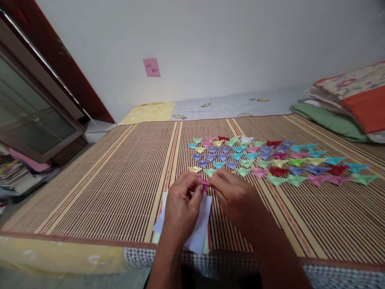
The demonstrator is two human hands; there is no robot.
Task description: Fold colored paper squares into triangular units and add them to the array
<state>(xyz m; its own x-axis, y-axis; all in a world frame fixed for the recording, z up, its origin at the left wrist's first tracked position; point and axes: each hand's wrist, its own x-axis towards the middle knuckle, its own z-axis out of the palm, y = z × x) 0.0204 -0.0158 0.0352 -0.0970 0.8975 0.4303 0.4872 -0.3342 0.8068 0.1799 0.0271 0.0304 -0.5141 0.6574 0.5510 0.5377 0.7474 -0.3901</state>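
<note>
Both hands meet over a small folded piece of magenta paper (204,188). My left hand (183,200) is closed, pinching the paper between thumb and fingers. From the other side, my right hand (233,192) grips its right end with fingers pressed together. Much of the paper is hidden by the fingers. Below my left hand and wrist lies a stack of paper sheets (197,235), a pale lilac one on top, with green and red edges showing. Beyond the hands, rows of small folded paper boats (279,171) in many colours spread to the right.
A striped bamboo mat (114,176) covers the bed. Folded bedding (331,120) and a red patterned pillow (367,100) are piled at the far right. A pink note (151,67) sticks to the wall. On the left stand a glass-fronted cabinet (36,108) and stacked books (22,176).
</note>
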